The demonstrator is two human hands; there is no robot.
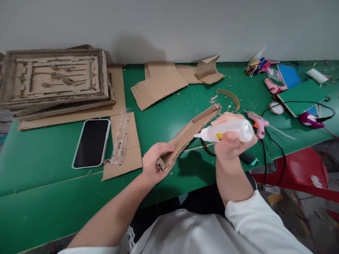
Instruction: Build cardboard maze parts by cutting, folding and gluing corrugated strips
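My left hand (157,160) is closed around the near end of a long cardboard strip (186,135) with corrugated pieces along its edges. The strip slants up and away to the right, above the table. In my right hand (230,139) is a clear glue bottle (221,132) with a yellow label, tipped on its side. Its narrow nozzle points left and lies at or just over the strip's near edge; whether glue is coming out I cannot tell. Partly hidden behind the right hand, a dark curved strip (207,147) rests on the table.
Left on the green table (53,180) are a phone (91,143), a clear ruler (121,141) and stacked cardboard panels (57,79). Cardboard sheets (161,83) lie at the back. Right are a pink glue gun (259,123) with cords, a cutter (249,159) and a red chair (307,167).
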